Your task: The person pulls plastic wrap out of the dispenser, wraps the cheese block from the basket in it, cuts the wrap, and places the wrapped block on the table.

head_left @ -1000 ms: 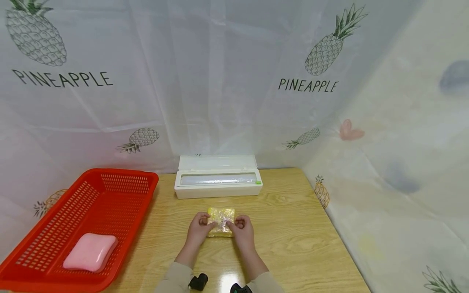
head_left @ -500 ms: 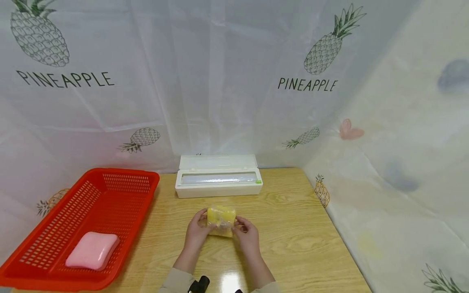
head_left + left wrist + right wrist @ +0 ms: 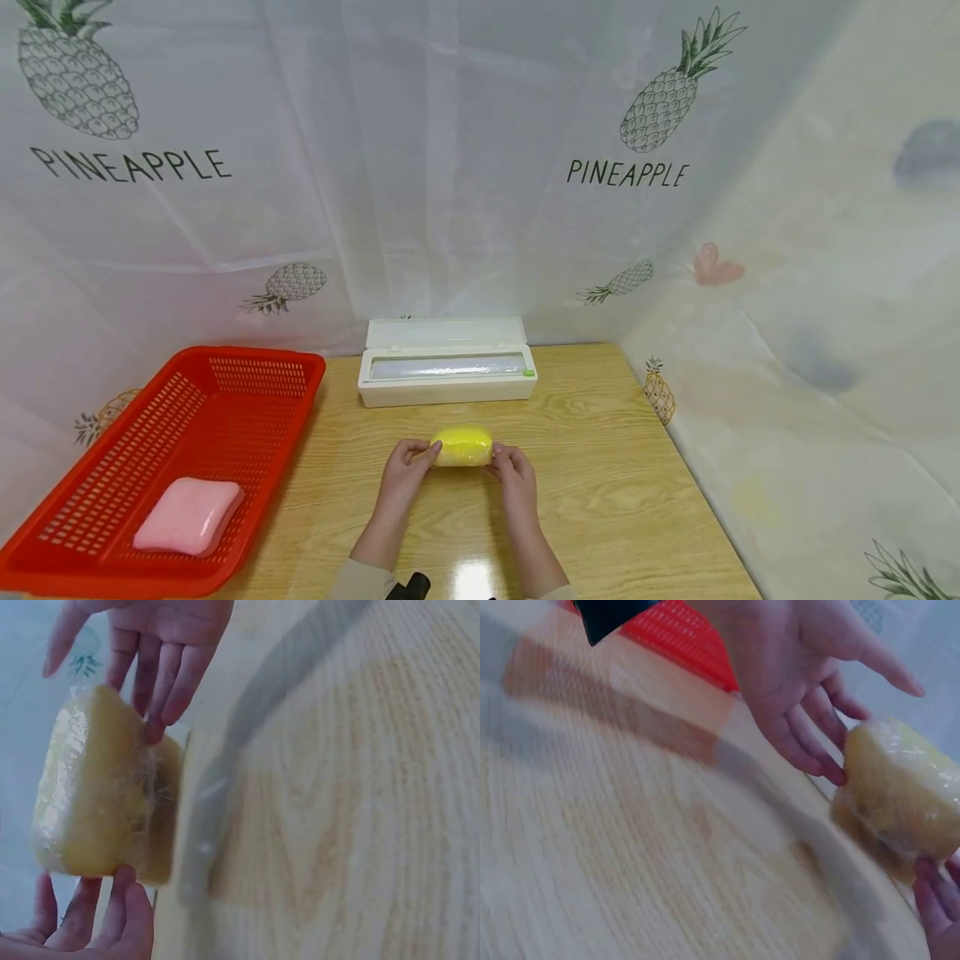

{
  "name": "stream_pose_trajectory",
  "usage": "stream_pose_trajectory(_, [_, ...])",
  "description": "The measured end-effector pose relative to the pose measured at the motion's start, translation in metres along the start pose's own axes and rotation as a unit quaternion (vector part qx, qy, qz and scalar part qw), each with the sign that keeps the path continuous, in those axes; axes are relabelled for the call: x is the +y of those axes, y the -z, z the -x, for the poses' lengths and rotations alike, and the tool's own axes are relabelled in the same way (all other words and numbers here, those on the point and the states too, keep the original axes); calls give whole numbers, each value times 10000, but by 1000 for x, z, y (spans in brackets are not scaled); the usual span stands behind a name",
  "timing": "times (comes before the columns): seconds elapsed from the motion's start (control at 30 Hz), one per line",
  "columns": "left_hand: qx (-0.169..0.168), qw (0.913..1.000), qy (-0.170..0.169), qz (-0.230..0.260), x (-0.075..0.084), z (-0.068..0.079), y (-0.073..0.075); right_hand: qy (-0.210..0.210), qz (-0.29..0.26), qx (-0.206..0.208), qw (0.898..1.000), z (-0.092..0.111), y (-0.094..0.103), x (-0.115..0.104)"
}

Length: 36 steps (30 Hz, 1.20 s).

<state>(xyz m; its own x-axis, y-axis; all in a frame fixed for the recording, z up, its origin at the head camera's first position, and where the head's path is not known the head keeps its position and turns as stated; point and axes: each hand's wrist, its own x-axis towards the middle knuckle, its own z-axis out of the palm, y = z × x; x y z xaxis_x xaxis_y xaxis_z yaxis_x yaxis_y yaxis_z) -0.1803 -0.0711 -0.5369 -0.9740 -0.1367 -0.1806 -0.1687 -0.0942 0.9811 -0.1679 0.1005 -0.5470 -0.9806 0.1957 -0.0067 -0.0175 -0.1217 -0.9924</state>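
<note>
A yellow pillow-shaped block [image 3: 462,446], wrapped in shiny clear film, is held up between my two hands in front of the cling film box [image 3: 448,383]. My left hand [image 3: 406,468] holds its left end; in the head view the thumb lies against the front. At the opposite end, my right hand [image 3: 514,477] grips with its fingertips. In the left wrist view the film on the block [image 3: 97,787] is creased, with a darker gathered patch toward the near side. Fingertips [image 3: 832,776] of the left hand meet the block's end in the right wrist view.
A red plastic basket [image 3: 292,425] stands at the left, with a similar pink block [image 3: 187,517] inside. The white cling film box sits at the back with its lid up, a film roll inside and a green slider. A pineapple-print curtain [image 3: 480,233] borders the wooden table [image 3: 615,467].
The block lay with its broad creased face up and my thumbs on it. It has since rolled over, showing a smooth bright yellow side. My hands have shifted to its ends.
</note>
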Motion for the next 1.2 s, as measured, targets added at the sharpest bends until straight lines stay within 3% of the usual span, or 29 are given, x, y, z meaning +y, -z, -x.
stream_pose_trajectory(0.33, [-243, 9996, -78, 83, -18, 2, -5, -402, 350, 363, 9979, -1, 4, 12])
stream_pose_trajectory(0.5, [-486, 9987, -175, -9, -30, 3, -5, -594, 331, 42, 9977, 0, 7, 17])
stream_pose_trajectory(0.73, [-915, 9950, -365, -142, -34, 5, -6, -616, 310, -454, 9966, -2, 14, 28])
stream_pose_trajectory(1.2, [-1231, 9902, -505, -434, -38, 4, -6, -393, 196, -488, 9978, -3, 15, 37])
